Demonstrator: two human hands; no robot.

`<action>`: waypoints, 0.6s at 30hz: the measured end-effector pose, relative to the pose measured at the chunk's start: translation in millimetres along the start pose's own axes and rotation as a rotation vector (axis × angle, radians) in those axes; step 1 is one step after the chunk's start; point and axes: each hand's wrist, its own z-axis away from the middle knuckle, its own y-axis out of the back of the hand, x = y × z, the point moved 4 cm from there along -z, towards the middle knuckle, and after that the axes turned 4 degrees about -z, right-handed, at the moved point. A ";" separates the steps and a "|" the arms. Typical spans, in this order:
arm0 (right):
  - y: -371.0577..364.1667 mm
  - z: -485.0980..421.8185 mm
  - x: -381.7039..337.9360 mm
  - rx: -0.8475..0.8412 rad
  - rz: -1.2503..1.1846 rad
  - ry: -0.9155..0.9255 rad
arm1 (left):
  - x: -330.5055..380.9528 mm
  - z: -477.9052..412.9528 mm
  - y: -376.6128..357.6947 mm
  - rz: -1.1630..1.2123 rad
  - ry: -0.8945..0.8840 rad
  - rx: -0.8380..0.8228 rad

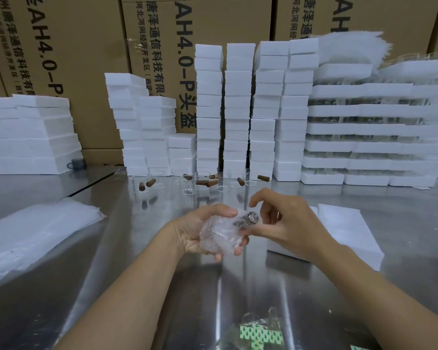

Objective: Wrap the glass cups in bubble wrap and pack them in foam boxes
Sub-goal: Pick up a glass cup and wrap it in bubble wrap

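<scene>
My left hand (195, 231) grips a glass cup wrapped in bubble wrap (219, 232) above the steel table (147, 286). A grey-brown cork end (247, 219) shows at the bundle's right side. My right hand (286, 223) pinches the wrap's edge under that cork with thumb and fingers, its forefinger lifted and curled. Several bare glass cups (201, 180) and brown corks (151, 183) stand and lie at the table's back. A white foam box (347, 231) lies just right of my right hand.
A pile of bubble-wrap sheets (33, 233) lies at the left. Tall stacks of foam boxes (238, 109) line the back, in front of cardboard cartons (74, 59). Foam trays of glassware (377, 130) stand at the right. A green-and-white patterned object (257, 334) sits at the near edge.
</scene>
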 end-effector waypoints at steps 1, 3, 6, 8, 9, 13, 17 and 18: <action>5.1 -1.0 7.8 0.013 0.033 -0.039 | 0.7 -0.7 4.2 0.010 -0.027 0.064; 17.2 -1.5 28.9 0.055 0.191 -0.154 | 2.2 -1.4 14.9 0.031 -0.095 0.201; 29.4 4.5 66.0 -0.033 0.460 -0.433 | 6.1 -3.4 27.0 0.055 -0.211 0.394; 26.5 11.0 78.1 -0.177 0.504 -0.560 | 10.0 -4.7 35.5 0.066 -0.285 0.541; 23.0 12.5 78.2 -0.226 0.505 -0.565 | 11.7 -4.7 40.3 0.054 -0.312 0.628; 5.7 9.0 55.4 -0.313 0.336 -0.491 | 16.5 -1.0 55.3 -0.083 -0.409 0.991; -18.6 9.7 31.6 -0.461 0.141 -0.390 | 23.5 0.3 51.2 -0.149 -0.528 1.038; -22.1 10.2 29.2 -0.474 0.114 -0.362 | 23.7 -0.7 51.3 -0.203 -0.529 1.046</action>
